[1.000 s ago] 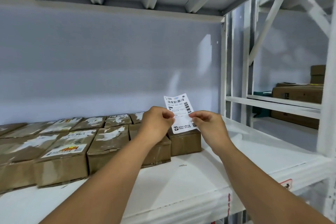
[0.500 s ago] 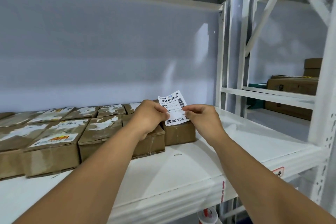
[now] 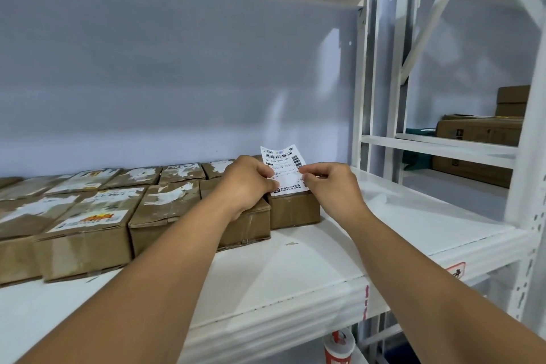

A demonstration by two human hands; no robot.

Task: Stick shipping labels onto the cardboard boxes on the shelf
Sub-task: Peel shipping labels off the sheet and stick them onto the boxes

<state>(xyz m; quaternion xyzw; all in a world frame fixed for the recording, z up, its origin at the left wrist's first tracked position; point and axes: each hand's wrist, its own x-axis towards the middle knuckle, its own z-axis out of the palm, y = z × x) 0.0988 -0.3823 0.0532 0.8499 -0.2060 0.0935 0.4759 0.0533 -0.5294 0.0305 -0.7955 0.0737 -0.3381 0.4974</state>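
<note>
label (image 3: 283, 169) stands tilted just above the rightmost front box (image 3: 294, 210) on the shelf (image 3: 310, 263), its lower edge at the box top. left hand (image 3: 247, 184) and right hand (image 3: 331, 187) each pinch a side edge. placing seems in hand; next, lay it flat and press it smooth.

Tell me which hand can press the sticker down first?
Probably the left hand: it pinches the white paper shipping label lowest, nearest the brown cardboard box. The right hand pinches higher.
</note>
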